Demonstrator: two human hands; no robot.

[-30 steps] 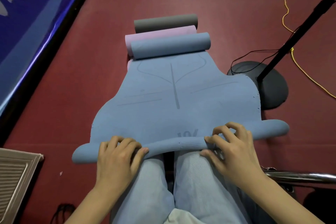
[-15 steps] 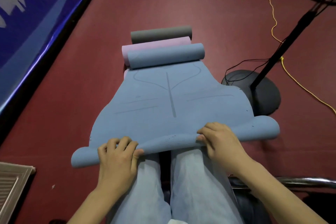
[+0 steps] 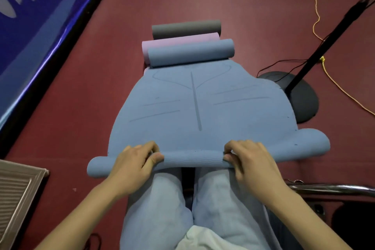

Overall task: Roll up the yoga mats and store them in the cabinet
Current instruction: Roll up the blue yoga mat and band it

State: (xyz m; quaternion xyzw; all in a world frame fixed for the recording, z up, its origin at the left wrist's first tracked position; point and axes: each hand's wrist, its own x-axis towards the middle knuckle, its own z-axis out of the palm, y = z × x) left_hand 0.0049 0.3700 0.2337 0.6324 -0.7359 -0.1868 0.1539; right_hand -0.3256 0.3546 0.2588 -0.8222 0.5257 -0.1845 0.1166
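A blue foam yoga mat printed with thin grey guide lines (image 3: 194,107) lies spread on the dark red floor (image 3: 81,87), its near end curled into a loose tube that rests across the person's knees in pale blue trousers (image 3: 162,209). The left hand (image 3: 134,166) grips the rolled near edge left of centre, fingers curled over the top of the tube and the thumb pressed against its front face. The right hand (image 3: 251,160) grips the same roll right of centre, fingers bent over the top and the thumb tucked on the near side; a short stretch of roll spans between the two thumbs. Beyond the fingertips the flat part of the mat runs away to its far end, which is itself rolled into a blue cylinder. Touching that cylinder on its far side lies a rolled pink foam mat (image 3: 178,41), and just behind that a rolled dark grey foam mat (image 3: 185,28). Right of the right hand's fingers, past the mat's edge, stands the round black base of a floor fan (image 3: 304,99) with its slanting black pole, and a yellow cord (image 3: 345,91) trails over the floor. Far left of the left hand runs a blue banner (image 3: 30,26).
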